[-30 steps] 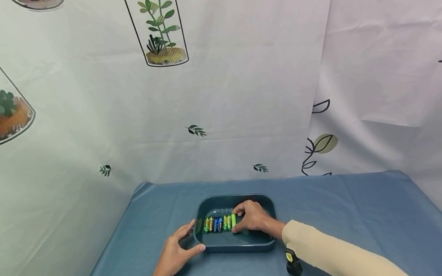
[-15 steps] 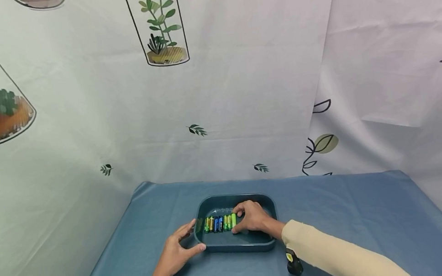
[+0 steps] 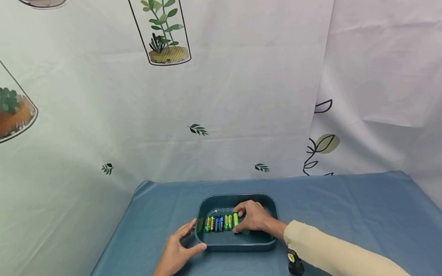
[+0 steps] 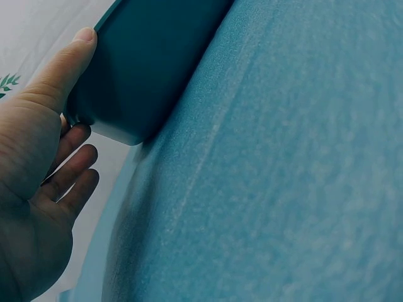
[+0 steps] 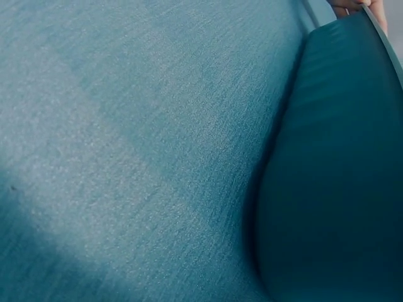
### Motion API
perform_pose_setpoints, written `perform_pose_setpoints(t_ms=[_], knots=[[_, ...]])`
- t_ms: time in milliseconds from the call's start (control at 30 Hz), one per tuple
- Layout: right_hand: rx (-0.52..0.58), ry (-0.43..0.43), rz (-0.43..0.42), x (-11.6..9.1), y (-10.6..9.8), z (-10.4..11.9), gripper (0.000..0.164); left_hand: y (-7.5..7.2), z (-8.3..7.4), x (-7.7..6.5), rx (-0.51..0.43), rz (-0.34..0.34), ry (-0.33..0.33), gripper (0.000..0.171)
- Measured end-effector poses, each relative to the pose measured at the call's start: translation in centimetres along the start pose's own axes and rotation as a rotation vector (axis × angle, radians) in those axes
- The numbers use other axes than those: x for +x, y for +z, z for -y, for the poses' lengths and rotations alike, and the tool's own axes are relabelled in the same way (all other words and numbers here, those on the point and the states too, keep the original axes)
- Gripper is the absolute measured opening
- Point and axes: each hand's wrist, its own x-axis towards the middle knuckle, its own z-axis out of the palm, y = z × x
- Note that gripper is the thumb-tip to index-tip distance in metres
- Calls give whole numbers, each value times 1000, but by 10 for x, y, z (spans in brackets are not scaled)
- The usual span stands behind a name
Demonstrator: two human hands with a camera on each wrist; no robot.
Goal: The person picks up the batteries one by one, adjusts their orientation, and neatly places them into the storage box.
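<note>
A dark teal rectangular tray [image 3: 240, 248] sits on the blue-covered table. Inside it, several small cylindrical batteries [image 3: 221, 223] stand side by side in a row, green and gold at the left, blue in the middle, green at the right. My left hand [image 3: 175, 254] holds the tray's left end; in the left wrist view its thumb [image 4: 79, 47] lies at the rim, with the other fingers loosely bent by the end wall. With thumb and fingertips at its two ends, my right hand [image 3: 253, 218] pinches the light green battery [image 3: 236, 219] at the row's right end.
The blue cloth [image 3: 338, 215] covers the table around the tray. Behind it hangs a pale curtain [image 3: 242, 107] printed with plants. A small black device [image 3: 295, 262] is on my right wrist, beside the beige sleeve [image 3: 338, 252].
</note>
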Motion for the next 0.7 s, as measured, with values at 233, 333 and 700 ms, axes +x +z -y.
perform_pose_setpoints(t_ms=[233, 333, 700], knots=[[15, 11, -9, 0, -1, -2, 55, 1, -1, 1, -2, 1, 1, 81], [30, 7, -11, 0, -3, -1, 55, 1, -1, 1, -3, 2, 3, 81], [112, -44, -57, -10, -11, 3, 51, 2, 1, 3, -9, 13, -4, 82]])
